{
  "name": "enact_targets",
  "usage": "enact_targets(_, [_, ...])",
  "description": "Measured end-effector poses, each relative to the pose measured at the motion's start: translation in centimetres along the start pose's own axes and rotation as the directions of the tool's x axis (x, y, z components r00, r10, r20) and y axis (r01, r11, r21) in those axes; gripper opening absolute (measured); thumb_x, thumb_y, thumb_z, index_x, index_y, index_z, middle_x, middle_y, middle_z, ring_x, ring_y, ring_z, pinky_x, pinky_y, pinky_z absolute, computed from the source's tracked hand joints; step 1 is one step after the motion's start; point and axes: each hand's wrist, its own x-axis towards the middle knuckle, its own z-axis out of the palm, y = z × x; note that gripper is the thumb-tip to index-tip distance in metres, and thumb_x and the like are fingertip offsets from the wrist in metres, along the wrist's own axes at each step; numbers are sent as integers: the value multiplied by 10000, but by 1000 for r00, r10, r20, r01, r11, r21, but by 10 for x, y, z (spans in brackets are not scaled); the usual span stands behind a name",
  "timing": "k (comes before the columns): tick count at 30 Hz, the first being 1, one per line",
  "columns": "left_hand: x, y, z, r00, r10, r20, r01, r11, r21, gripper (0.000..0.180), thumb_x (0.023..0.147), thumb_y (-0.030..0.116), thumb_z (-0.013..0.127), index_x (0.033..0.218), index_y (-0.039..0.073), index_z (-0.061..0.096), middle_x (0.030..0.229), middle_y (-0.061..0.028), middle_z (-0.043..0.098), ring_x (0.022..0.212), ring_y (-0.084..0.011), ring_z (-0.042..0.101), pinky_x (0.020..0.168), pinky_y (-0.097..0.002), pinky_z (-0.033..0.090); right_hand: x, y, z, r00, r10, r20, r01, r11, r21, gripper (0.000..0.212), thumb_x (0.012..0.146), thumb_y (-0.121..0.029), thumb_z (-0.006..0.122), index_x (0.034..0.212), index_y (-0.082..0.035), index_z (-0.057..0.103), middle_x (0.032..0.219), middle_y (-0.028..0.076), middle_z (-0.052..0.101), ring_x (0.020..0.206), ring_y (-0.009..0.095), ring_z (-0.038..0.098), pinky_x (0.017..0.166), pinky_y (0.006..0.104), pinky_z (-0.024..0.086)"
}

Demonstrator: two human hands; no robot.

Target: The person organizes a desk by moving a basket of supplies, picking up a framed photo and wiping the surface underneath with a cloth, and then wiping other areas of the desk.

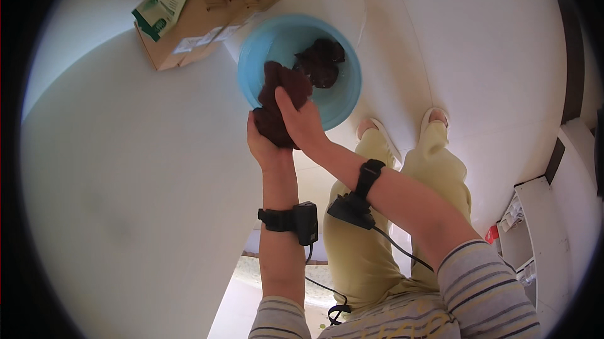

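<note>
A bunched dark maroon cloth (pixel 283 84) is gripped between my two hands over the near left rim of a light blue basin (pixel 251 43). My left hand (pixel 267 150) cups the cloth's lower end from below and the left, its fingers mostly hidden behind the fabric. Higher up, my right hand (pixel 301 118) closes on the cloth from the right, its thumb lying across the front. Inside the basin lies another dark, wet-looking piece of cloth (pixel 319 62) in a little water.
Cardboard boxes (pixel 207 8) stand just beyond the basin to the left, with a green and white packet (pixel 162 2) on top. A large pale surface (pixel 126 169) fills the left. Low white shelves (pixel 525 232) hold items at the right. Cables trail from both wrist straps.
</note>
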Motion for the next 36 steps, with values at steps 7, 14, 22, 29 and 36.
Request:
enact_targets(7, [-99,11,44,965,1,263,-29,994,104,415,993,382,404,1194,30,488,1186,-88,562,1069,-202,552,934,-350,439,-63,-80,-73,975,164,152,-206,921,331,506,914,-417,562,1159,26,561,1045,103,633,981,182,586,849,307,459])
enact_targets(14, [-303,34,232,734,-68,676,-194,933,303,522,985,416,429,1361,60,363,1353,-128,446,1229,-239,451,1022,-365,380,-154,-257,-239,982,-86,-168,120,972,201,568,879,-453,591,1146,49,567,999,148,651,939,216,612,813,337,483])
enact_targets(22, [-539,4,466,347,-486,802,-367,716,593,381,908,142,608,1240,-21,518,1160,-92,596,1058,-180,565,932,-300,442,-288,-472,-488,954,-173,-243,193,979,59,772,828,-631,546,1154,67,584,1053,214,651,1039,273,612,858,360,478])
enact_targets(29, [-765,-83,697,190,-482,855,-341,785,518,408,880,100,633,1239,-22,482,1176,-118,582,1049,-200,567,892,-322,476,-362,-642,-705,917,-268,-295,399,635,662,665,909,-558,501,1295,-17,488,1187,78,586,1061,171,561,902,316,466])
enact_targets(36, [-885,-165,922,45,-344,938,-226,911,345,349,907,88,571,1220,19,434,1222,-151,523,1102,-285,544,931,-465,480,-355,-779,-917,859,-405,-313,456,328,827,527,933,-507,488,1198,-57,562,1068,76,645,948,186,624,796,312,516])
